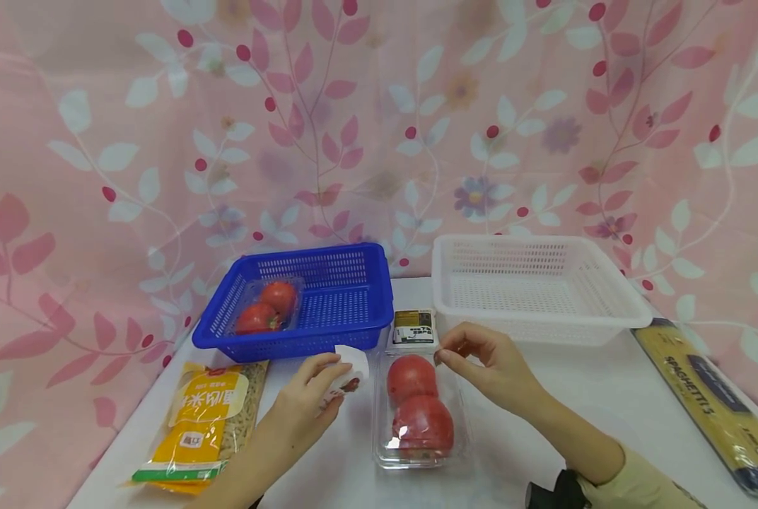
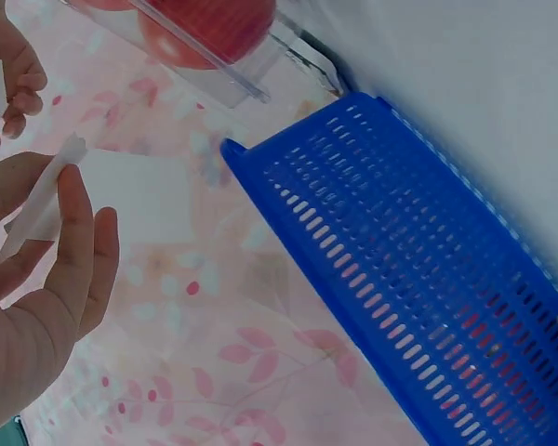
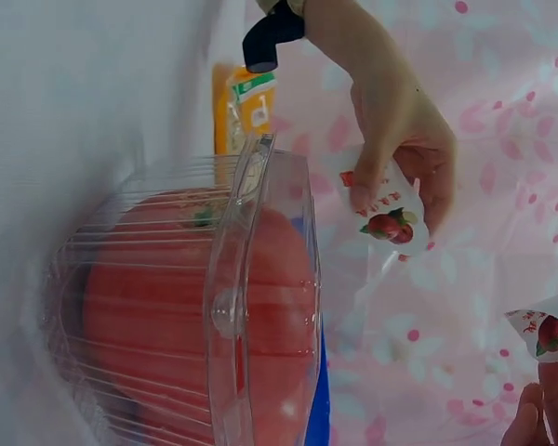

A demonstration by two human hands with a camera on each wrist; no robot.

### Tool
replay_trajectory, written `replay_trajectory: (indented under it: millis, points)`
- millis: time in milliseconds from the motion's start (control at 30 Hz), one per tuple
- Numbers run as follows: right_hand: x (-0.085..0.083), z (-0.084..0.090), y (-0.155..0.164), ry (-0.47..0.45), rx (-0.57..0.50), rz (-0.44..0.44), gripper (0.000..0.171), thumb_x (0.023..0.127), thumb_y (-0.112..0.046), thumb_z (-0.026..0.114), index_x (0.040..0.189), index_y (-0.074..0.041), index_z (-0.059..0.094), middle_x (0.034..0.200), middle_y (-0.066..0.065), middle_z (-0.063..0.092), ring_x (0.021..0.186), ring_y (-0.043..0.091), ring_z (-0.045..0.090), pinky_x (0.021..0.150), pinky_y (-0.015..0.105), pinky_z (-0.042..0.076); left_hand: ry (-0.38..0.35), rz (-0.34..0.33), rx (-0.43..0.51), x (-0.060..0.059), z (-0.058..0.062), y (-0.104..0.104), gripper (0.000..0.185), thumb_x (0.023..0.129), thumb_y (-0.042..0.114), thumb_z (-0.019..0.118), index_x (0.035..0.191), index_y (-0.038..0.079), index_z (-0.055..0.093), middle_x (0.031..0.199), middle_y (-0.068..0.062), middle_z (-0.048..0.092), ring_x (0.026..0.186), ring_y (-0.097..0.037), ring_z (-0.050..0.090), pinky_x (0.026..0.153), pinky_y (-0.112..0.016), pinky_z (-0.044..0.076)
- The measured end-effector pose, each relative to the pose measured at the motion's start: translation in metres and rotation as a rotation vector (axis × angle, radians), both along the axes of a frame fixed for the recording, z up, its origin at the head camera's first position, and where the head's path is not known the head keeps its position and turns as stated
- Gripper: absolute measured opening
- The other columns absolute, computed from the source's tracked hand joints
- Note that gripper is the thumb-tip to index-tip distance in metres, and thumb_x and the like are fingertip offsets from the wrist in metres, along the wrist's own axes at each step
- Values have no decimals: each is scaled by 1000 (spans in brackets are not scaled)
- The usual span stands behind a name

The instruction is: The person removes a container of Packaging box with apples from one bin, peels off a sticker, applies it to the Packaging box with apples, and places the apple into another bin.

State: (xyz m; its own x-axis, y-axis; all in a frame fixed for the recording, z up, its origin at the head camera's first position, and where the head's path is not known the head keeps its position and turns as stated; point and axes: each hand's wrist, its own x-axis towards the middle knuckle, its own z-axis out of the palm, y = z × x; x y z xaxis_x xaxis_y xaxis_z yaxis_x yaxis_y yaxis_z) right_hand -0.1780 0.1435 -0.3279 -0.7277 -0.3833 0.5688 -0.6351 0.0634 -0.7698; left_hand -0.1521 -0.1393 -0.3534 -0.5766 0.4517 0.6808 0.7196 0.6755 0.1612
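My left hand (image 1: 305, 399) holds a white sticker sheet (image 3: 391, 216) printed with red fruit and red lettering, its thumb across the front. Between the fingertips of my right hand (image 1: 490, 364) is a small white sticker (image 3: 546, 336) with the same fruit picture. Both hands are raised, one on each side of a clear plastic clamshell box (image 1: 420, 463) holding two tomatoes (image 1: 423, 424). The box's lid is down, and the right fingertips are near its far right corner in the head view.
A blue basket (image 1: 309, 345) at back left contains another clear box of tomatoes (image 1: 258, 318). A white basket (image 1: 538, 322) stands at back right. A small labelled packet (image 1: 414, 327) lies between them. A yellow grain bag (image 1: 201, 424) is on the left, a spaghetti pack (image 1: 703, 403) on the right.
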Motion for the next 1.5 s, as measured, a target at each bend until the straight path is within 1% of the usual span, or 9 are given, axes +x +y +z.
replay_trajectory:
  millis: [300, 633, 767, 900, 1033, 1167, 1300, 1400, 1500]
  points:
    - [-6, -4, -1, -38, 88, -11, 6, 87, -4, 60, 90, -9, 62, 80, 1, 63, 71, 18, 61, 60, 29, 52, -103, 19, -91, -20, -20, -20, 44, 61, 1, 82, 101, 2, 64, 102, -10, 59, 91, -22, 61, 74, -29, 52]
    - [-2, 6, -6, -105, 210, -19, 6, 86, -8, 63, 82, -4, 63, 71, 2, 63, 62, 15, 58, 57, 26, 49, -433, 42, -226, -25, -28, -28, 36, 70, 3, 76, 103, -2, 62, 95, -10, 59, 86, -25, 60, 77, -39, 50]
    - [-5, 2, -5, -132, 238, -37, 5, 86, -11, 64, 83, -6, 63, 72, 0, 64, 64, 16, 58, 58, 26, 49, -503, 87, -226, -23, -31, -29, 43, 70, 5, 76, 109, -3, 59, 98, -13, 60, 89, -27, 60, 78, -40, 50]
    - [-12, -7, -3, -134, 247, -35, 6, 86, -15, 64, 84, -9, 63, 72, -3, 64, 65, 16, 59, 58, 26, 49, -620, 139, -220, -20, -33, -31, 55, 70, 7, 77, 119, 0, 54, 105, -18, 59, 94, -31, 59, 80, -44, 49]
    - [-16, -12, -2, -147, 245, -33, 10, 86, -21, 65, 85, -11, 64, 73, -4, 64, 66, 17, 59, 59, 27, 50, -733, 165, -245, -18, -33, -32, 53, 70, 9, 78, 118, 2, 55, 102, -16, 59, 92, -30, 58, 79, -45, 49]
    - [-18, -14, -2, -150, 254, -50, 12, 86, -23, 65, 84, -12, 64, 72, -4, 64, 65, 19, 59, 58, 26, 49, -782, 182, -322, -16, -34, -35, 47, 70, 12, 78, 112, 3, 60, 94, -7, 58, 85, -22, 57, 77, -42, 50]
    - [-20, -15, -3, -149, 269, -85, 11, 85, -23, 66, 84, -12, 64, 72, -4, 64, 64, 17, 58, 57, 26, 49, -798, 234, -447, -13, -35, -37, 40, 71, 25, 78, 105, 8, 63, 86, 1, 56, 80, -17, 53, 73, -40, 49]
    - [-24, -16, -3, -138, 286, -126, 10, 85, -23, 66, 83, -13, 64, 72, -5, 64, 63, 18, 58, 56, 25, 49, -781, 268, -530, -12, -36, -37, 38, 72, 36, 75, 99, 12, 65, 81, 3, 53, 78, -18, 50, 68, -41, 47]
    - [-27, -18, -3, -119, 306, -170, 8, 84, -21, 67, 82, -14, 64, 70, -6, 63, 62, 18, 57, 55, 24, 48, -729, 279, -561, -13, -32, -35, 39, 74, 41, 73, 98, 11, 65, 86, -3, 56, 90, -27, 52, 72, -47, 47]
